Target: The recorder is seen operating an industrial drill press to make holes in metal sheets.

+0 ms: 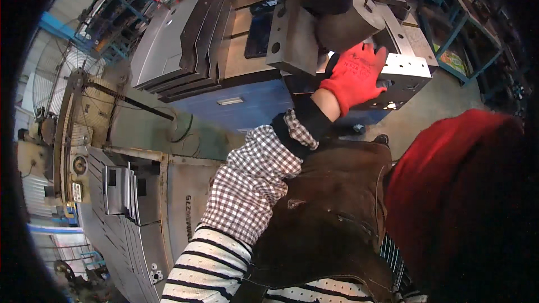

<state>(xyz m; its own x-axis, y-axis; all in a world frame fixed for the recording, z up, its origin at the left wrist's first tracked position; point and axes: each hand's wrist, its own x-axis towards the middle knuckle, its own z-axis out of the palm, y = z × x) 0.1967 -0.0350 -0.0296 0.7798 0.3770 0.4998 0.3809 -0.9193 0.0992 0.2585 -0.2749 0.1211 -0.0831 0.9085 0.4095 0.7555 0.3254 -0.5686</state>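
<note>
My left hand (355, 77), in a red glove, is at the bench's right side. Its fingers lie over the top edge of a bent sheet-metal part with holes (412, 67), and a dark fingertip presses the front face. Just behind the fingers is a dark grey rounded metal block (352, 25). To its left stands a thick steel block with round holes (292, 42). Close at the right, a large blurred red shape (443, 174) looks like my right hand in its glove; its fingers are hidden in shadow.
Stacked bent metal sheets (174, 45) stand on the left of the blue bench (230, 104), beside a dark flat device (260, 36). At the left are a fan (73, 84) and a cart with metal panels (115, 235). Blue shelving (466, 28) lines the far right.
</note>
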